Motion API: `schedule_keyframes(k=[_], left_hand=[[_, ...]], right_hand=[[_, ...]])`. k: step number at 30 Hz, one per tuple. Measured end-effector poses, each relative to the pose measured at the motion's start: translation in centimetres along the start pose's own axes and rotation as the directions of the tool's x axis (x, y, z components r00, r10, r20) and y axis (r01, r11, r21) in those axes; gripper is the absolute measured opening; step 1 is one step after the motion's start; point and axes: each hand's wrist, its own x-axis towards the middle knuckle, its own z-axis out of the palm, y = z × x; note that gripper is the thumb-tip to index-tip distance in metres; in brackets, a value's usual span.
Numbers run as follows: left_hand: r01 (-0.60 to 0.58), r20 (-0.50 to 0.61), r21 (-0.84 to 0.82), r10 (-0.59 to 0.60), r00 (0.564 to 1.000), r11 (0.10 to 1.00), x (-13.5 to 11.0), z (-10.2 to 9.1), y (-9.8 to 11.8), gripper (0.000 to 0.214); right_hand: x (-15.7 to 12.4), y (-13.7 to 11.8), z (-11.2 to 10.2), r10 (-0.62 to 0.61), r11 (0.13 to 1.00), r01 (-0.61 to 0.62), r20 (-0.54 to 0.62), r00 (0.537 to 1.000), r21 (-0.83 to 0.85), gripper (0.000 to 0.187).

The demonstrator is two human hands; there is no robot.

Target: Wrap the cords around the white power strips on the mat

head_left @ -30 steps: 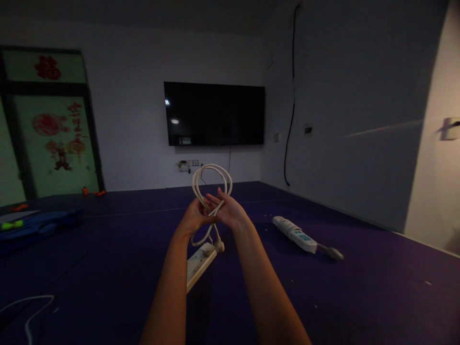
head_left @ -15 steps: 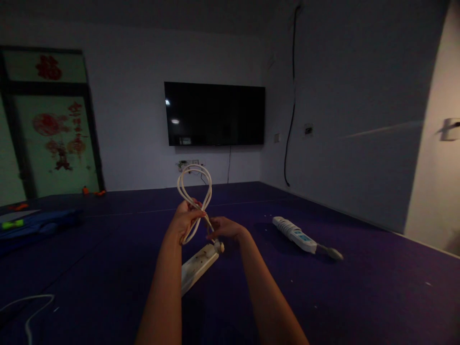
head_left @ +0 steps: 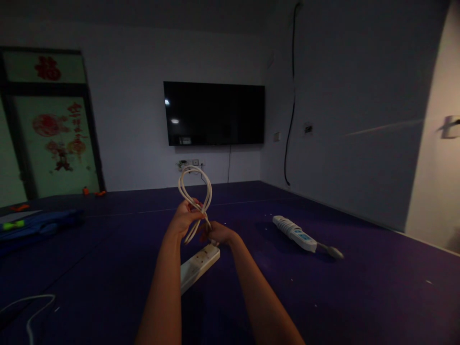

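Note:
A white power cord (head_left: 207, 191) stands up in a loose loop above the purple surface, its strands crossing between my hands. My left hand (head_left: 185, 218) is closed on the crossing, thumb pressed over the strands. My right hand (head_left: 217, 233) is close beside it, fingers curled round the lower part of the cord near the end of a white power strip (head_left: 200, 262). Some of its fingertips are hidden behind the cord. The strip lies on the surface, sockets up, and my left forearm covers its near end.
A second power strip (head_left: 300, 238), its cord wound round it, lies to the right on the purple surface (head_left: 359, 292). A white cable (head_left: 34, 298) is at the lower left, with blue cloth (head_left: 53, 223) behind it. A television (head_left: 215, 115) hangs on the far wall.
My right hand has moved slightly left and closer to my left hand, round the lower cord. The loop has shifted very little, still held in my left hand.

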Motion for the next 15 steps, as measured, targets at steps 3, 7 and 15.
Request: schedule_keyframes(k=[3, 7, 15], left_hand=[[-0.043, -0.007, 0.091, 0.043, 0.999, 0.995, 0.1, -0.1, -0.1, 0.051], [-0.097, -0.022, 0.225, 0.105, 0.994, 0.969, 0.1, -0.4, -0.3, 0.048], [-0.003, 0.021, 0.278, -0.003, 1.000, 0.961, -0.4, -1.3, 0.1, 0.049]], right_hand=[[-0.2, -0.2, 0.1, 0.013, 1.000, -0.014, -0.003, 1.000, -0.024, 0.031], [-0.4, -0.3, 0.2, 0.011, 0.999, -0.011, 0.001, 1.000, -0.049, 0.019], [-0.6, 0.0, 0.3, 0.055, 0.990, -0.046, 0.069, 0.996, -0.135, 0.014]])
